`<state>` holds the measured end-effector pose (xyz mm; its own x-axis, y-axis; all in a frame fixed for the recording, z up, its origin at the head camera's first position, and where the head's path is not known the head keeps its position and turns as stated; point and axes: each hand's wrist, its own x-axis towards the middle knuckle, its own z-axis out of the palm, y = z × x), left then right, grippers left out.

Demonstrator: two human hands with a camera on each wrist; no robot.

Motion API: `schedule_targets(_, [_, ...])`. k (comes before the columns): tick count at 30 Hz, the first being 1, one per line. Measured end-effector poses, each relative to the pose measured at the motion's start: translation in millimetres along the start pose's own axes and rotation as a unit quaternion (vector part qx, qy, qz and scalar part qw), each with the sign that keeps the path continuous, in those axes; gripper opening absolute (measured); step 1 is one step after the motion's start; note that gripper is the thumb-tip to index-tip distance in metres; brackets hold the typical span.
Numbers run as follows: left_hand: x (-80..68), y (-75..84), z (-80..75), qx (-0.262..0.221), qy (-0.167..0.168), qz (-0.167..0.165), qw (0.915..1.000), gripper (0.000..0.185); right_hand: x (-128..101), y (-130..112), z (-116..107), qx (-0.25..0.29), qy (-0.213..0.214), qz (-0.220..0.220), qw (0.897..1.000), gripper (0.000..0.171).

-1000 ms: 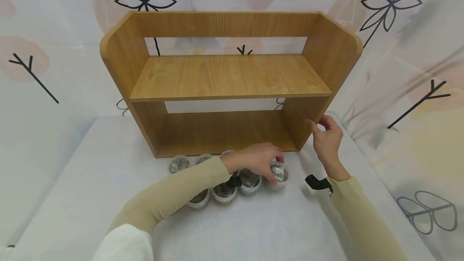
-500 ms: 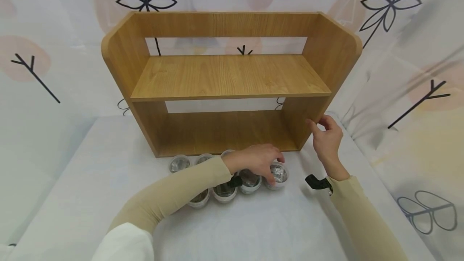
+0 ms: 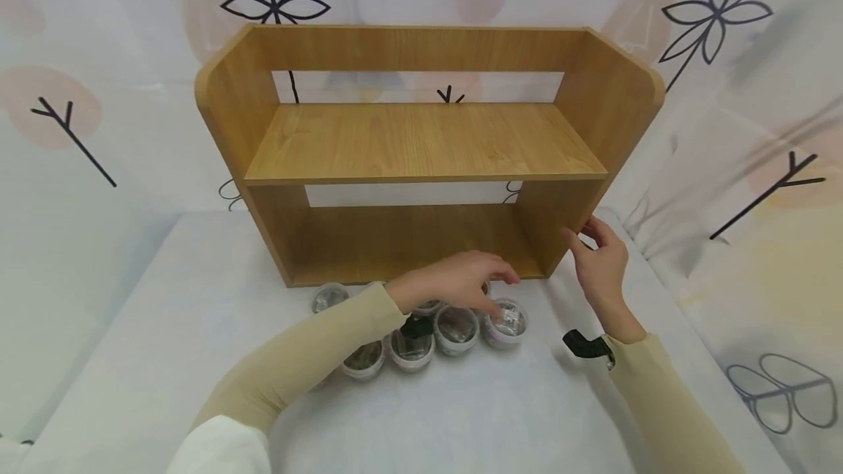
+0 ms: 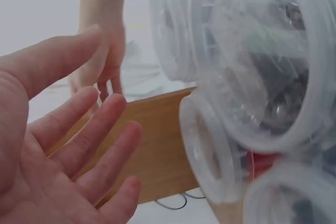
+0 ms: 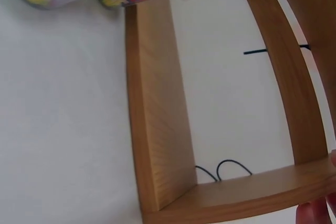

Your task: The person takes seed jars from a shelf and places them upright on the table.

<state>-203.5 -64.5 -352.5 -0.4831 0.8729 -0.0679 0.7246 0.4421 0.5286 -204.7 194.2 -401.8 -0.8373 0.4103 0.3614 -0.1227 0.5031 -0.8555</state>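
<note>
Sleeves: two beige sleeves are seen nearest the viewer, with a black camera mount (image 3: 582,344) worn at the right wrist.

Left hand: the left hand (image 3: 461,282) is held over the cluster of jars with fingers straight and spread; nothing is gripped, as the left wrist view confirms with an open palm (image 4: 58,150).

Jars: a group of small clear plastic jars (image 3: 456,328) stands on the white table (image 3: 165,357), just in front of the shelf unit; the rightmost jar (image 3: 506,322) lies just beneath the left fingertips, whether touched cannot be told.

Right hand: the right hand (image 3: 602,258) is set against the front edge of the shelf unit's right side panel, thumb and fingers loosely pinching that edge.

Shelf unit: the wooden shelf unit (image 3: 421,145) stands upright beyond the jars, both of its levels bare.

Step in hand: it is judged that the shelf is being steadied while a jar is being chosen.

Next move: a closing of the left fingers round one jar would be called for, with neighbouring jars left undisturbed.

Backdrop: a patterned curtain (image 3: 99,93) hangs farthest away.
</note>
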Motion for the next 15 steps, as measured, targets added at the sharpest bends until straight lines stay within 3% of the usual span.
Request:
schedule_targets(4, [-10.4, -3.0, -7.6, -0.014, 0.043, 0.024, 0.9987, 0.042, -3.7, 4.0, -6.0, -0.004, -0.001, -0.023, 1.000, 0.046])
schedule_targets(8, [-26.8, -8.2, -15.1, -0.033, 0.089, 0.023, 0.9952, 0.028, -10.0, 5.9, -13.2, -0.001, -0.008, -0.038, 0.999, 0.045])
schedule_targets(15, [-76.1, -20.5, -27.4, -0.033, 0.179, -0.008, 0.9832, 0.017, -22.0, 6.8, -26.8, -0.033, 0.006, -0.088, 0.996, 0.041])
